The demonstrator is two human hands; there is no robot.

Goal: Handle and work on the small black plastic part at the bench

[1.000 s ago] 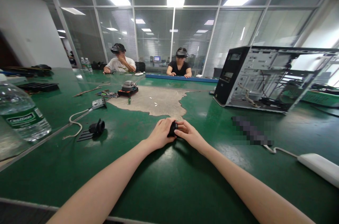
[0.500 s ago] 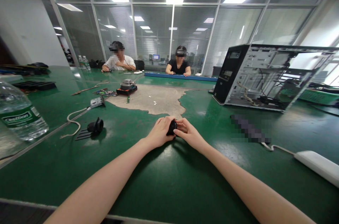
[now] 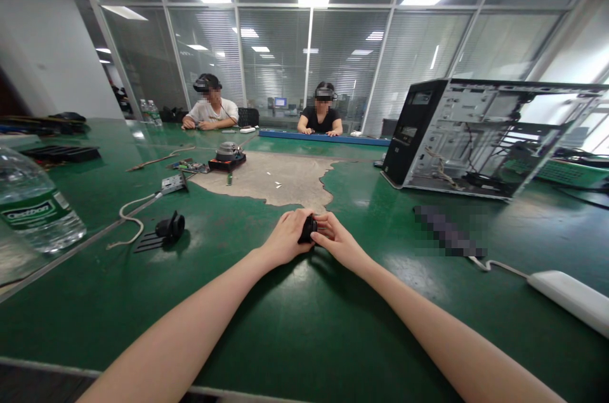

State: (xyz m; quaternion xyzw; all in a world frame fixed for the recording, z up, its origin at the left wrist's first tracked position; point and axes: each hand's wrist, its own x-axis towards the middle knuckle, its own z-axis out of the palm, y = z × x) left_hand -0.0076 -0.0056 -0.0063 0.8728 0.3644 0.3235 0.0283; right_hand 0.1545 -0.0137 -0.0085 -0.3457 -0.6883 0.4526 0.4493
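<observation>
Where the left hand (image 3: 288,239) and right hand (image 3: 339,240) meet over the green table (image 3: 304,333), a small black part (image 3: 307,230) sits between them. Grip: both hands clamped on the part, left wrapped around its left side with knuckles up, right pinching its right side with thumb and fingers. Its underside is hidden; I cannot tell whether it touches the tabletop.

Left of the grip: a black plastic piece (image 3: 170,225) with flat prongs, lying on the table. Past it, a pale cord (image 3: 141,223) and a small metal box (image 3: 174,183); farther left, a water bottle (image 3: 38,209), green label.

Just beyond the grip: a tan patch (image 3: 290,168) in the green surface, bearing small white scraps (image 3: 278,185). Near its left edge, a round metal piece (image 3: 228,150) on a red and black base.

Right of the grip: a dark item (image 3: 447,230), too blurred to identify, then a white block (image 3: 571,298) joined by a cord. Behind these, an open computer case (image 3: 421,136).

Well beyond the grip: 2 seated people wearing headsets, 1 in a white top (image 3: 209,112), 1 in a black top (image 3: 323,120) behind a long blue strip (image 3: 323,138).
</observation>
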